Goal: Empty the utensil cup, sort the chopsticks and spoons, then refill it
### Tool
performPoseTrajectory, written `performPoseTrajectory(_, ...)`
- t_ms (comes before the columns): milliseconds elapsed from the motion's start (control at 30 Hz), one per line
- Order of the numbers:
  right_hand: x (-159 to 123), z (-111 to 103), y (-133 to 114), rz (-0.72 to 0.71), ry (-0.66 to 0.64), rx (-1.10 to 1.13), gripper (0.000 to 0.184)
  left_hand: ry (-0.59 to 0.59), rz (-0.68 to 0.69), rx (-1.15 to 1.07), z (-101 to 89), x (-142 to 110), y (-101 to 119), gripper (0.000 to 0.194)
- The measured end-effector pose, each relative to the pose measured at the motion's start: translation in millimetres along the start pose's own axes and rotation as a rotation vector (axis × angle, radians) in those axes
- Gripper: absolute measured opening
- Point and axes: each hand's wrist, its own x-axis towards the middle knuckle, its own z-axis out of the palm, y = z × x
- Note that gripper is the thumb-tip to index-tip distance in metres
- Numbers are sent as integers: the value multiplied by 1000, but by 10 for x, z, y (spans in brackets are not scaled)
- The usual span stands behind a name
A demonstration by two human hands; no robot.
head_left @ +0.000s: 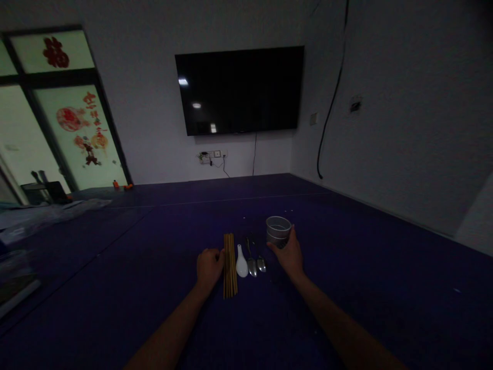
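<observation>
table (346, 288): dark blue top, dim light, left edge clutter too dark to make out
chopsticks (230, 264): wooden bundle lying flat, centre of table
right hand (289, 254): wrapped around cup, fingers hide its near side
left hand (208, 267): loose fist, resting against the chopsticks
cup (278, 229): upright, right of spoons, contents not visible
white spoon (241, 262): beside chopsticks
metal spoons (256, 262): two, handles lost in dark
</observation>
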Motion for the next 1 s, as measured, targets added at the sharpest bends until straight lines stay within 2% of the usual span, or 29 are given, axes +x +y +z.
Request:
performPoseTrajectory(67,3,-76,-113,-16,62,-25,103,-10,-8,-7,-4,3,1,46)
performPoseTrajectory(100,3,-124,-181,-42,125,-30,100,-9,-13,-10,-4,6,-1,45)
performPoseTrajectory(167,-11,-224,-322,-114,246,1,78,1,-20,-25,-3,12,-6,41)
performPoseTrajectory(200,-29,-269,-387,-152,260,18,63,9,-22,-39,-2,15,-8,39)
performPoseTrajectory(233,-57,-306,-444,-197,210,7,53,16,-24,-55,-2,17,-9,36)
performPoseTrajectory(267,-93,-331,-493,-242,124,-36,51,21,-26,-68,-2,18,-8,34)
performPoseTrajectory(400,-268,-316,-605,-371,-153,-246,60,-24,-63,-75,-20,8,11,37)
performPoseTrajectory(533,-358,-233,-631,-417,-370,-341,56,-104,-107,-41,-57,-20,51,47)
performPoseTrajectory(700,-325,-215,-612,-381,-437,-395,53,-142,-106,29,-86,-39,88,52)
performPoseTrajectory(1000,-273,-202,-556,-364,-424,-393,57,-147,-68,85,-107,-43,113,53)
